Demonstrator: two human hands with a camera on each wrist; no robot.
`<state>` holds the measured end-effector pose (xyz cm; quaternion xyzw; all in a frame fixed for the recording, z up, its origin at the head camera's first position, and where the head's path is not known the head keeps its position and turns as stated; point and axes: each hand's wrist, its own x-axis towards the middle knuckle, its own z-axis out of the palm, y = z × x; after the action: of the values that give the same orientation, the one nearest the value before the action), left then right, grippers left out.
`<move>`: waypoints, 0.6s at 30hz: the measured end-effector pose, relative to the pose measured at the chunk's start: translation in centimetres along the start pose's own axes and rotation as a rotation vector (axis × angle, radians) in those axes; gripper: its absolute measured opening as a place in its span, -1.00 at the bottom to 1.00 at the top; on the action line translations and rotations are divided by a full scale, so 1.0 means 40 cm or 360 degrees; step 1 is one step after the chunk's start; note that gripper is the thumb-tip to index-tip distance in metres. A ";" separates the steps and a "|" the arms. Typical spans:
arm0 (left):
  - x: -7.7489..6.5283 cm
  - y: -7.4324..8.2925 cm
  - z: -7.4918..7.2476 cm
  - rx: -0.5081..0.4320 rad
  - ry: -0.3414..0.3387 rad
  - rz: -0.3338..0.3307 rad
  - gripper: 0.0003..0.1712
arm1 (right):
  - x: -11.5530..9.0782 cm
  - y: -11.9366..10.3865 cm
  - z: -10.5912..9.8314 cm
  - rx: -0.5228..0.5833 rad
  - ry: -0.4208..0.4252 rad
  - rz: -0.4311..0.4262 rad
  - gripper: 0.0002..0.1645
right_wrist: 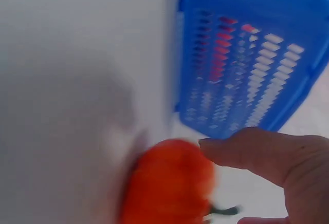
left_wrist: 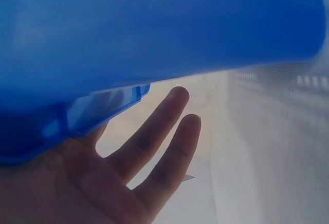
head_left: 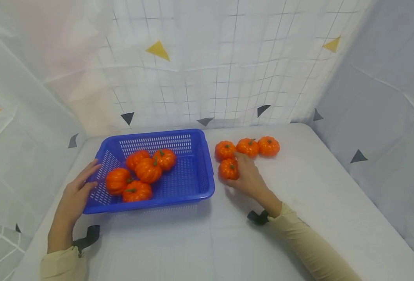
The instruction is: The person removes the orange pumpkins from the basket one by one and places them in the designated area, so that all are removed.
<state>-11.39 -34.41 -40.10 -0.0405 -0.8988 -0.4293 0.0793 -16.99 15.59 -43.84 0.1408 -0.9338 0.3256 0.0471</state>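
A blue slotted plastic basket (head_left: 184,200) holds several small orange pumpkins (head_left: 148,170). At its left side is my left hand (head_left: 74,195), thumb and fingertips at the rim; in the left wrist view two of its fingers (left_wrist: 154,131) stretch out straight below the blue wall. Right of the basket, my right hand (head_left: 248,177) grips a small pumpkin (head_left: 228,169) with a green stem, thumb on the near side and fingers on the far side. The right wrist view shows the thumb (right_wrist: 247,152) against this pumpkin (right_wrist: 169,183); the other fingers are mostly hidden there.
Behind the gripped pumpkin, three more lie in a row: a left one (head_left: 225,150), a middle one (head_left: 248,147) and a right one (head_left: 268,146). All stand on a white-covered table (head_left: 150,246). A white sheet with grid lines (head_left: 200,70) hangs behind it.
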 end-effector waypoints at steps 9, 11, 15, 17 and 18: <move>0.004 0.001 0.004 0.0001 0.0013 -0.0038 -0.41 | 0.000 -0.129 -0.064 0.0167 0.0122 -0.0232 -0.05; 0.003 0.003 0.003 0.0004 0.0013 -0.0039 -0.40 | 0.007 -0.164 -0.077 0.0214 0.0099 -0.0238 -0.06; 0.001 0.000 0.001 0.0005 0.0012 -0.0036 -0.41 | 0.029 -0.222 -0.091 0.0287 -0.0006 -0.0228 -0.08; 0.001 -0.001 0.000 0.0006 0.0010 -0.0041 -0.41 | 0.042 -0.244 -0.090 0.0322 -0.0066 -0.0237 -0.10; 0.002 -0.002 0.000 0.0006 0.0009 -0.0040 -0.41 | 0.048 -0.255 -0.090 0.0341 -0.0102 -0.0243 -0.10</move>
<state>-11.47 -34.45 -40.16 -0.0280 -0.8998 -0.4287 0.0765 -15.86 9.75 -34.60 0.2258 -0.8813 0.4143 0.0266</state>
